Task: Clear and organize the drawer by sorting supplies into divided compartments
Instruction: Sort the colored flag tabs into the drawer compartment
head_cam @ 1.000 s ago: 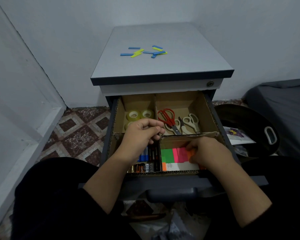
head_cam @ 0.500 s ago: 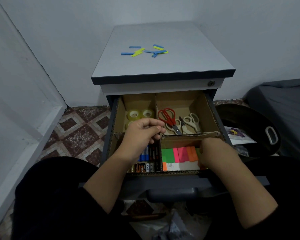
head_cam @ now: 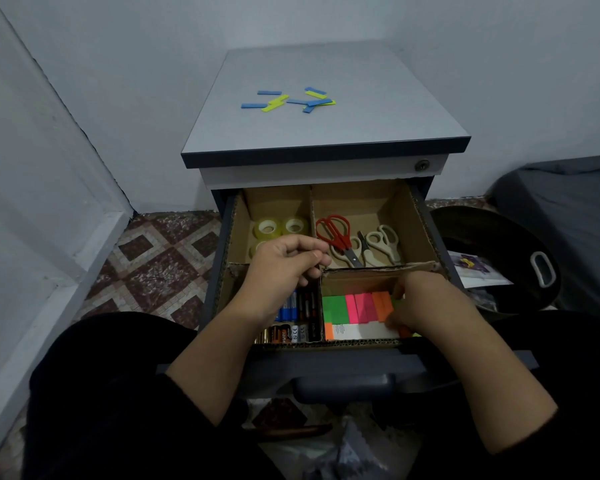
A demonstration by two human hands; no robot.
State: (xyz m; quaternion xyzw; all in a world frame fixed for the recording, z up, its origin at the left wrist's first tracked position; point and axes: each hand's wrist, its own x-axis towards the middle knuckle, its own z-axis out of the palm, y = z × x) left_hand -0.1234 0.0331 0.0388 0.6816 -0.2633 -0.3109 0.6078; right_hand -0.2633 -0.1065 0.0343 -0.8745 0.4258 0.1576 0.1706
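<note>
The open drawer (head_cam: 426,220) holds a cardboard divider with several compartments. Tape rolls (head_cam: 281,226) sit back left, and red scissors (head_cam: 336,233) and white scissors (head_cam: 378,244) back right. Markers and batteries (head_cam: 298,306) fill the front left. Neon sticky flags (head_cam: 354,308) lie front right on a white pad (head_cam: 361,330). My left hand (head_cam: 281,268) hovers over the central divider with fingers curled; nothing shows between them. My right hand (head_cam: 426,303) reaches into the front-right compartment and pinches the flags at their right end.
Blue and yellow strips (head_cam: 288,100) lie scattered on the cabinet top (head_cam: 326,133). A dark round basin (head_cam: 499,244) with a white handle stands right of the drawer, a dark mattress (head_cam: 568,209) beyond it. Papers lie on the tiled floor.
My right hand slid to the right along the flags, uncovering the pink and orange ones. My left hand stayed where it was.
</note>
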